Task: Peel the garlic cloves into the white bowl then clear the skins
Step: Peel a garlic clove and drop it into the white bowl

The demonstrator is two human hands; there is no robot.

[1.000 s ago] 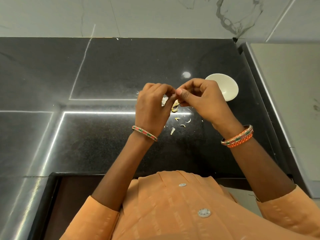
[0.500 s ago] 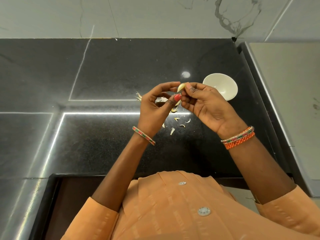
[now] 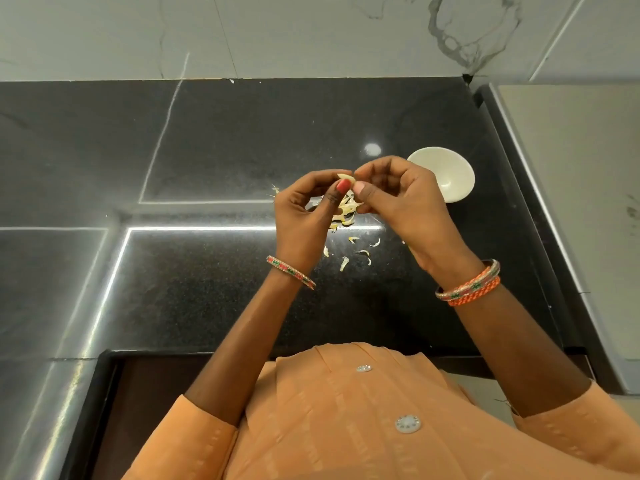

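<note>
Item: black granite counter (image 3: 214, 278). We are standing at its near edge; it is running from left to right and reflecting bright strips of light, with a pale ledge (image 3: 575, 188) adjoining it on the right.

Item: white marble-veined wall (image 3: 311, 32). It is rising along the counter's far edge.

Item: white bowl (image 3: 446, 174). It is sitting upright on the counter at the far right, just beyond our right hand; we are seeing only bare white on the part of its inside that shows.

Item: left hand (image 3: 304, 216). We are pinching a garlic clove (image 3: 346, 178) between thumb and curled fingers, above the counter and left of the bowl.

Item: right hand (image 3: 394, 199). Its fingers are curling, thumb and fingertips pinching the same clove's right end.

Item: garlic skins (image 3: 349, 216). They are lying heaped on the counter under our hands, with loose flakes (image 3: 360, 252) scattering nearer to us.
</note>
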